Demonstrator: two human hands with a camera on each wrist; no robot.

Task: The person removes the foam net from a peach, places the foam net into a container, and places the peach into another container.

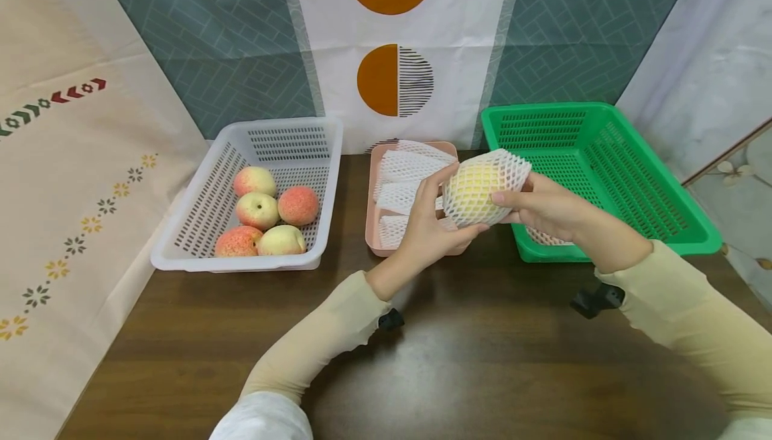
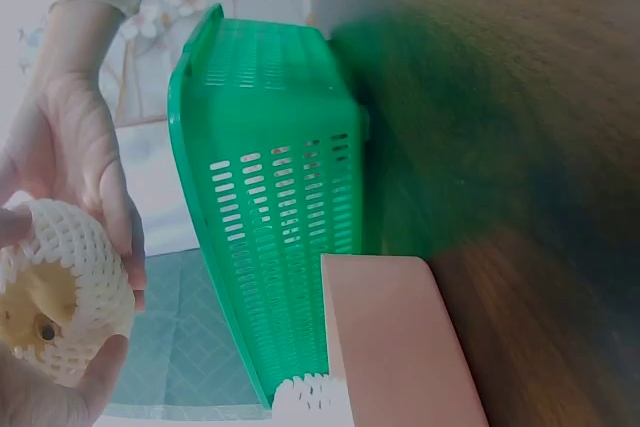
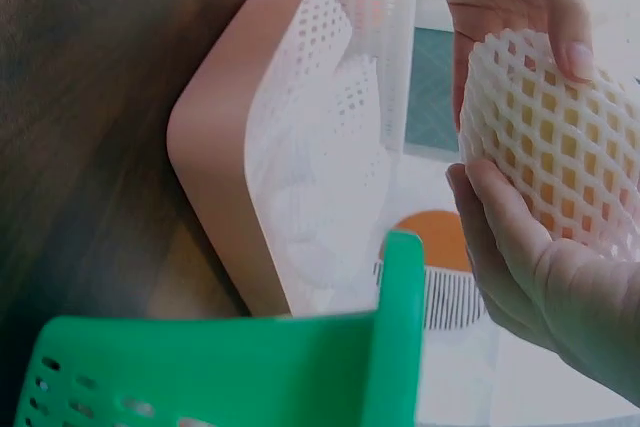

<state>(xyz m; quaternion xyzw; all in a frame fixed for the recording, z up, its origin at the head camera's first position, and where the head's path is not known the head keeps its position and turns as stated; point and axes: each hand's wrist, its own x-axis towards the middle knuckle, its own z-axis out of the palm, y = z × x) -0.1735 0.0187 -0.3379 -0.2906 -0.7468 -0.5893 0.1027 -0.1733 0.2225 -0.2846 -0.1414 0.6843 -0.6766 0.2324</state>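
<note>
A pale yellow peach (image 1: 476, 189) sits inside a white foam net sleeve (image 1: 512, 171), held up above the table between both hands. My left hand (image 1: 427, 226) grips it from the left, thumb and fingers spread around its side. From the right, my right hand (image 1: 547, 207) pinches the netting, with the thumb on the near face. In the left wrist view, the peach's stem hollow (image 2: 45, 329) shows through the sleeve's open end. The right wrist view shows the net mesh (image 3: 560, 137) stretched over the fruit. Below the hands is a pink tray (image 1: 372, 226) with flat foam nets (image 1: 401, 172).
A white basket (image 1: 328, 226) on the left holds several bare peaches (image 1: 298, 205). On the right stands a green basket (image 1: 663, 192), with a netted item (image 1: 543, 238) partly visible near its front. The brown wooden table (image 1: 458, 359) extends in front; patterned cloth (image 1: 241, 38) hangs behind.
</note>
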